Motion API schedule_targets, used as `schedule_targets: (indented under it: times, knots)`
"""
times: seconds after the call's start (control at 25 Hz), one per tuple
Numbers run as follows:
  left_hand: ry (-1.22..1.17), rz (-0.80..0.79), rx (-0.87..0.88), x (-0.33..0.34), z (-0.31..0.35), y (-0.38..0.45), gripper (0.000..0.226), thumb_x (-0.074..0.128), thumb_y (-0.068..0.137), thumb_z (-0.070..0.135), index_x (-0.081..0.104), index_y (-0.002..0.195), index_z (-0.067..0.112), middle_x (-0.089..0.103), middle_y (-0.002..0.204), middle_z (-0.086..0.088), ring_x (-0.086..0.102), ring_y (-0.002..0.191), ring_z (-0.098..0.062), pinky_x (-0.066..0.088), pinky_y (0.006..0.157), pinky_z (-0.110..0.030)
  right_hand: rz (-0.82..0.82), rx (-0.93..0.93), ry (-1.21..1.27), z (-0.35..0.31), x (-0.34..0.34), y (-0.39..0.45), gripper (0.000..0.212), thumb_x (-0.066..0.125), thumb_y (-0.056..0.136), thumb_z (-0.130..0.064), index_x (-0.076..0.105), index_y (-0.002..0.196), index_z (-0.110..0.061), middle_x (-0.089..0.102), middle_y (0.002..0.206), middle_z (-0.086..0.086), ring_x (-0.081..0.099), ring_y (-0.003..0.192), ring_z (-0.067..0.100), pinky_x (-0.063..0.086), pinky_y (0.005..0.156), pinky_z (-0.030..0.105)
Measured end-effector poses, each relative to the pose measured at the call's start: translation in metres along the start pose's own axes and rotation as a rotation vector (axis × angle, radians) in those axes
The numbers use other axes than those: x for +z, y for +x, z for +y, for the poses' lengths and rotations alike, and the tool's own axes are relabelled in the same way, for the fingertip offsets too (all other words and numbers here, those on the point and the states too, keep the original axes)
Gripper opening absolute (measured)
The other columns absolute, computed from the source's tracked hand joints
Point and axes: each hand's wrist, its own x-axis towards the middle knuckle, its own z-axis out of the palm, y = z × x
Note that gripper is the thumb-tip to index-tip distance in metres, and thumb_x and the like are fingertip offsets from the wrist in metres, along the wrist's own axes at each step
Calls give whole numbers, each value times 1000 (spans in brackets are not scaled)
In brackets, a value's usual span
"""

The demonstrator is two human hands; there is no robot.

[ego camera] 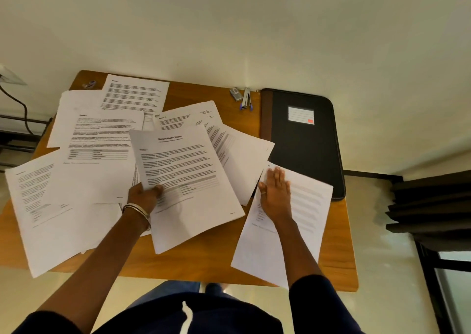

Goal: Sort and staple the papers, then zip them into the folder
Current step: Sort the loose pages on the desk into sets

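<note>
Loose printed sheets [84, 140] are fanned all over the wooden table [339, 231] from 9 to 12 o'clock. The left hand [142, 196], bangles on the wrist, pinches the lower left edge of a titled report page [188, 180] near dead centre, thumb on top. At about 4 o'clock the right hand [276, 193] lies flat, fingers straight, pressing on another page [300, 221]. A stapler [246, 99] sits up at 12, and the black zip folder [303, 140], closed, lies at 2.
</note>
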Motion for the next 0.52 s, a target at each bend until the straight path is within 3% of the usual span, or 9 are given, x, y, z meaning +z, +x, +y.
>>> schedule_targets:
  times: [0.08, 0.16, 0.28, 0.52]
  knots:
    - [14, 11, 23, -3, -2, -2, 39, 56, 87, -4, 54, 126, 0, 57, 124, -19, 54, 111, -37, 43, 89, -39, 123, -12, 201, 4, -7, 4, 56, 38, 102, -24, 16, 151, -11, 9, 160, 6, 7, 148, 26, -3, 118, 37]
    - [33, 26, 38, -5, -6, -3, 40, 56, 87, -4, 53, 127, 0, 56, 126, -19, 52, 114, -39, 43, 93, -42, 261, 143, 255, 12, -9, 0, 58, 52, 95, -16, 27, 148, -11, 21, 158, 7, 17, 146, 27, 7, 119, 39]
    - [72, 25, 41, -3, -12, -4, 40, 56, 87, -3, 53, 127, 1, 56, 126, -17, 52, 115, -37, 42, 97, -44, 259, 169, 168, 27, 8, -10, 60, 52, 95, -14, 26, 148, -10, 18, 158, 8, 10, 147, 28, 6, 120, 41]
    - [90, -4, 9, 15, -21, -5, 38, 56, 88, -2, 54, 125, 1, 57, 125, -19, 53, 114, -38, 42, 98, -48, 341, 82, 274, 40, 18, -12, 54, 48, 93, -20, 35, 145, -8, 28, 155, 11, 19, 145, 32, 10, 117, 43]
